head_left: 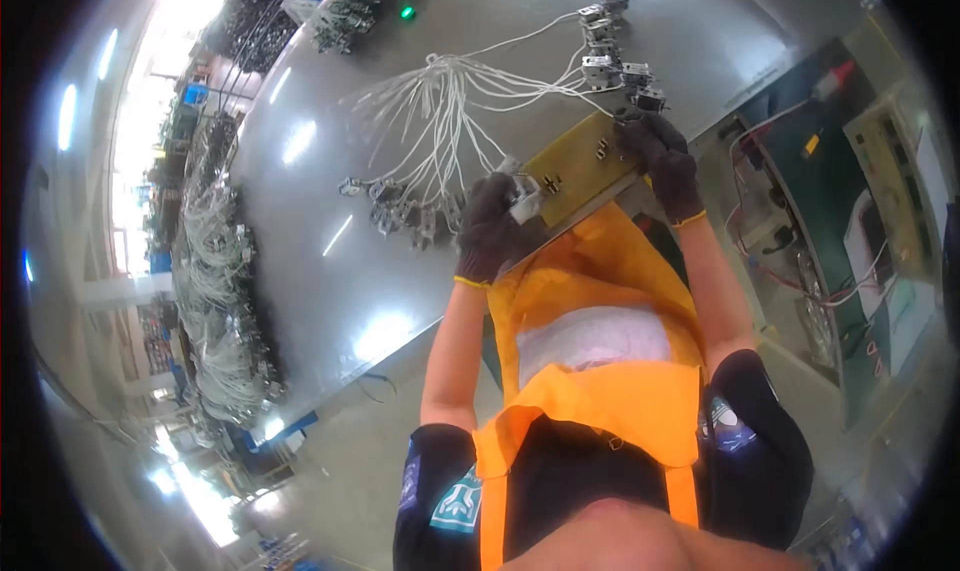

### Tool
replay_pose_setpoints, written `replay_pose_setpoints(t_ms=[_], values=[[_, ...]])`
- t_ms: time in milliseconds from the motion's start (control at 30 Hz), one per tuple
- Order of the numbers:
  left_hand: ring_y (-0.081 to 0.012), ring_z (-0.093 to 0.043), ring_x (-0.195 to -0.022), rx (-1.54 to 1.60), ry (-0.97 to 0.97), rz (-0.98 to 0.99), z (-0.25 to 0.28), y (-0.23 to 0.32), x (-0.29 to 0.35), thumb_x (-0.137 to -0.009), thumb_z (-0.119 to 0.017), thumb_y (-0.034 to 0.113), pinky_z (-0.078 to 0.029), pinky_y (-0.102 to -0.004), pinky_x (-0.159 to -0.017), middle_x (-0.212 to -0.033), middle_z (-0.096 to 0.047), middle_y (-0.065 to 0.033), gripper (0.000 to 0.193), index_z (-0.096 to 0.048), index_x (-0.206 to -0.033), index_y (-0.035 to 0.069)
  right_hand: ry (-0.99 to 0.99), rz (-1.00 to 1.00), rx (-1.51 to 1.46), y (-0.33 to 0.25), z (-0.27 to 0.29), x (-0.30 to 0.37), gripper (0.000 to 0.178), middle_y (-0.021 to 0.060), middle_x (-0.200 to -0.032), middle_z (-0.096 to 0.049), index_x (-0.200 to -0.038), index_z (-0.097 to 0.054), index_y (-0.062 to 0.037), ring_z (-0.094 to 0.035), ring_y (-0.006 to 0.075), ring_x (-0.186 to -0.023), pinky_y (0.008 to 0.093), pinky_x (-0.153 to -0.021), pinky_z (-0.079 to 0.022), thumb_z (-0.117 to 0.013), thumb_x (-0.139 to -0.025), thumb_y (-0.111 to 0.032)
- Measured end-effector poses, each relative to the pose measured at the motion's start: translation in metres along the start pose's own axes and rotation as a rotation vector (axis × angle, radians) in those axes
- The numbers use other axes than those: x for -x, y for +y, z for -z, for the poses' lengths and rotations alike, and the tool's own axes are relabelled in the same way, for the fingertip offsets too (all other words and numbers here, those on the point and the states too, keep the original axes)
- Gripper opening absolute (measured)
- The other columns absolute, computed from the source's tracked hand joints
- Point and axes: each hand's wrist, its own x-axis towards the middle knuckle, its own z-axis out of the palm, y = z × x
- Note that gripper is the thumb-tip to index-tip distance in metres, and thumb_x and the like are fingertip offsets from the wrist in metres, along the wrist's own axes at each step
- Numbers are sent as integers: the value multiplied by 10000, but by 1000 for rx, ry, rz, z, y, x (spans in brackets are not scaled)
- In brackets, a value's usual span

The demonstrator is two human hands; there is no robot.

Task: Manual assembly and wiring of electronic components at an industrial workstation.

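My orange apron (620, 391) is closest to me. Just past it is a gold plate (582, 176), at the near edge of the tabletop (300, 211). It lies between my two hands, and its long way runs slantwise, from low by my left hand (488, 229) up to my right hand (664, 161).

My left fingers pinch a pale block (526, 199) at the plate's left end. The small dark pins (552, 184) on that end sit just to the right of the block, so my left hand is much nearer to them than my right. My right hand is at the other end, its fingers bent in. I can't tell if they pinch anything, because the dark glove hides it.

Farther out, thin white wires (455, 91) fan across the tabletop. Some end in metal plugs (600, 69) just above my right hand; others reach plugs near my left. Way off to the left is a big heap of wires (215, 301).
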Motion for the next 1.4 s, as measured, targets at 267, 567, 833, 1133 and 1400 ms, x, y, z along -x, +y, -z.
replay_pose_setpoints(t_ms=[267, 567, 833, 1133, 1400], values=[[-167, -584, -905, 177, 195, 35, -36, 22, -2, -837, -730, 189, -477, -323, -815, -976, -619, -65, 531, -549, -1304, 13, -1, -161, -157, -2, -1, 46, 212, 60, -912, -676, -1073, -652, -22, -639, 121, -772, 255, -713, -520, -548, -974, -177], [-249, -602, -849, -227, 165, 95, -33, 47, -10, -805, -744, 197, -484, -362, -789, -939, -611, -129, 553, -559, -1298, 28, -132, -248, 198, -14, -16, 86, 280, 52, -855, -664, -1193, -592, -24, -595, 95, -657, 244, -614, -500, -553, -992, -215], [-285, -621, -1008, -8, 30, -2, -23, 23, -7, -873, -689, 252, -477, -362, -898, -1100, -629, -170, 508, -559, -1306, 21, -277, -275, 254, -7, -43, 95, 267, 72, -1005, -684, -1188, -617, -19, -651, 132, -736, 286, -688, -523, -605, -951, -140], [-295, -647, -1004, -145, 59, 155, -26, 34, -16, -874, -680, 335, -495, -368, -881, -1090, -664, -181, 478, -609, -1233, 27, -315, 535, 438, 6, -39, 79, 274, 157, -1034, -697, -1151, -663, -50, -680, 290, -928, 330, -783, -531, -639, -878, -62], [-317, -655, -953, -88, 102, 150, -25, 45, -16, -850, -689, 382, -509, -377, -847, -1047, -675, -184, 507, -622, -1215, 38, -232, 344, 506, 11, -59, 92, 262, 142, -1065, -684, -1182, -670, -90, -667, 217, -924, 340, -775, -515, -601, -930, -117]])
